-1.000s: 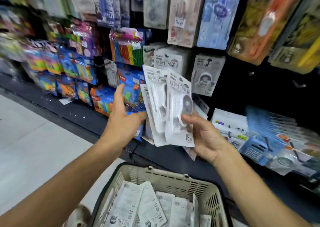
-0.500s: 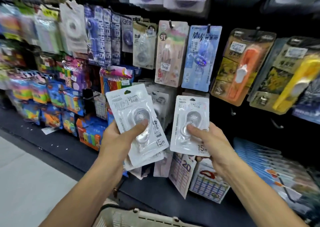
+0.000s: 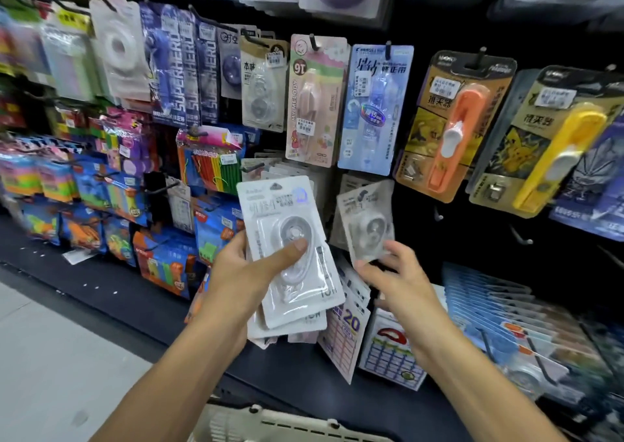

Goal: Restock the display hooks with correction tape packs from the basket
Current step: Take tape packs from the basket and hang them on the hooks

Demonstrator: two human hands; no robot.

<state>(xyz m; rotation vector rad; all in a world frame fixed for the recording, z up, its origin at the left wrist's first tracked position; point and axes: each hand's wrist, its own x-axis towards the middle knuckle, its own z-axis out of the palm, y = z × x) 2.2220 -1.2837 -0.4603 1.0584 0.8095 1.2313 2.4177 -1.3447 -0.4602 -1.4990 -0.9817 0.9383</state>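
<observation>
Stationery aisle, black pegboard wall (image 3: 449, 157) crammed with hanging packs, and the left hand (image 3: 243, 272) is gripping a fanned stack of correction tape packs (image 3: 290, 259), thumb pressed on the top blister. The right hand (image 3: 398, 279) sits just below one pack on a hook (image 3: 366, 220), fingers loose and spread, holding nothing. If I were doing it I'd line up the top hole square to the hook tip and slide one pack at a time; the basket (image 3: 290, 423) rim shows at the bottom edge.
</observation>
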